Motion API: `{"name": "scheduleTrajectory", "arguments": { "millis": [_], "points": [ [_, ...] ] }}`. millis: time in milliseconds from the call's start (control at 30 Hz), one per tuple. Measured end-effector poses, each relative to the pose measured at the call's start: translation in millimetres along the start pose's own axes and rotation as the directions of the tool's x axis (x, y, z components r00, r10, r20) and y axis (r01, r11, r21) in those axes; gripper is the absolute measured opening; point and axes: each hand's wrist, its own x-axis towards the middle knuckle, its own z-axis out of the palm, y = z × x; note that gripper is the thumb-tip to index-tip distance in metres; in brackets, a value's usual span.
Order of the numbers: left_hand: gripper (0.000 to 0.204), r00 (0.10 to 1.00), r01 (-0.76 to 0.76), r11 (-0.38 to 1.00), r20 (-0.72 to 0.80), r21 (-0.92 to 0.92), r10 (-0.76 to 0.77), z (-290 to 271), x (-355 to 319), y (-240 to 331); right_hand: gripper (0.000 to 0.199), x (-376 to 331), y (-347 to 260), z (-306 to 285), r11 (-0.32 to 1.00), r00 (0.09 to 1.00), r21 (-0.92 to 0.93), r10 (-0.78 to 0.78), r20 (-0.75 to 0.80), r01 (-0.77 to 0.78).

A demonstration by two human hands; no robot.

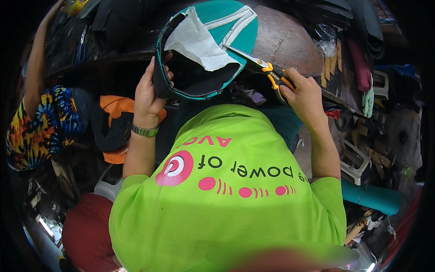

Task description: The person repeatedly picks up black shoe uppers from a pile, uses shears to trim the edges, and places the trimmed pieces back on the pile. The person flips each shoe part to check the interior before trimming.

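Observation:
My left hand [150, 88] is closed round the left edge of a teal and black cap [235, 34], thumb outside and fingers reaching in. The cap is tilted so its dark inside faces me. A loose white cloth piece [195, 41] lies across its opening, and white strips [238, 29] form a V on the teal part beyond. In my right hand [302, 93] are scissors [273, 75] with yellow and black handles, my fingers in the loops. The blades point left, their tips at the end of the white strips. Whether they touch the material I cannot tell.
A dark worktable [285, 36] stretches ahead, with wooden strips [333, 63] and maroon cloth [359, 68] at its right. At left are orange cloth [115, 106] and another person in a tie-dye shirt [47, 124]. A teal roll [371, 197] lies lower right.

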Motion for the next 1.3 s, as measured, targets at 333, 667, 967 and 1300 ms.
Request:
{"name": "scheduleTrajectory", "arguments": {
  "millis": [333, 667, 967, 1300],
  "points": [
    [0.035, 0.24, -0.563, -0.4, 0.607, 0.723, 0.758, 82.8, -38.7, 33.7, 0.015, 15.4, 33.4, -8.9, 0.629, 0.909, 0.776, 0.292, -0.299, 0.053],
    [0.016, 0.721, -0.657, -0.575, 0.628, 0.487, -0.292, 62.3, -19.3, -14.9, 0.018, 14.6, 61.4, 5.2, 0.672, 0.895, 0.739, 0.3, -0.329, 0.046],
    [0.026, 0.707, -0.66, -0.55, 0.67, 0.511, -0.227, 80.8, -26.6, -3.4, 0.012, 53.4, 66.2, 17.8, 0.579, 0.881, 0.814, 0.363, -0.303, 0.041],
    [0.026, 0.553, -0.616, -0.31, 0.677, 0.725, 0.486, 146.0, -50.8, 67.6, 0.025, 84.9, 68.6, 52.1, 0.832, 0.826, 0.553, 0.284, -0.487, 0.04]
  ]
}}
